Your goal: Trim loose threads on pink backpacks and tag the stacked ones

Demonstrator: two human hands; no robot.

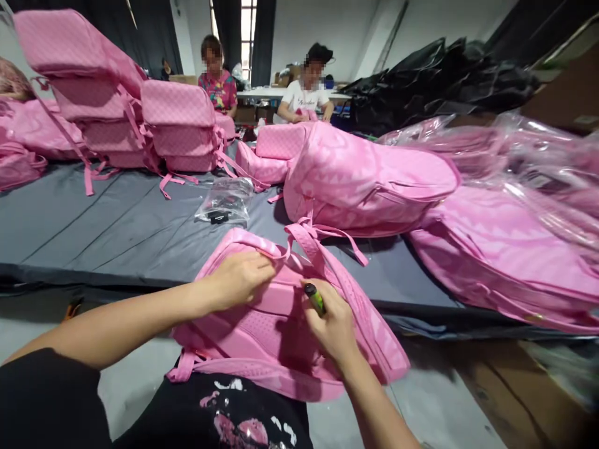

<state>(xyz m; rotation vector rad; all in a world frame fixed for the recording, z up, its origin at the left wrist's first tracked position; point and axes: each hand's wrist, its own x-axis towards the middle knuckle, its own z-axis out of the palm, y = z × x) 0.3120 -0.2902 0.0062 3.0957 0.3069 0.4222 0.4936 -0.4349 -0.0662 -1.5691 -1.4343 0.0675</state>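
Observation:
A pink backpack (276, 305) leans against the table's front edge and my lap, its padded back panel and straps towards me. My left hand (243, 277) is closed on the backpack's upper edge, near the top of a shoulder strap (311, 246). In my right hand (334, 321) is a slim green stick with a black end (315, 299), gripped in the curled fingers; its kind I cannot make out. The right fingertips are at the back panel just below the strap, and what they pinch there is hidden.
A large pink backpack (360, 181) lies just beyond, with plastic-wrapped ones (538, 156) at right. Pink bags are stacked (178, 121) at left. A clear plastic bag (227, 202) of small dark items lies on the grey-covered table (116, 231). Two people (304, 96) work across it.

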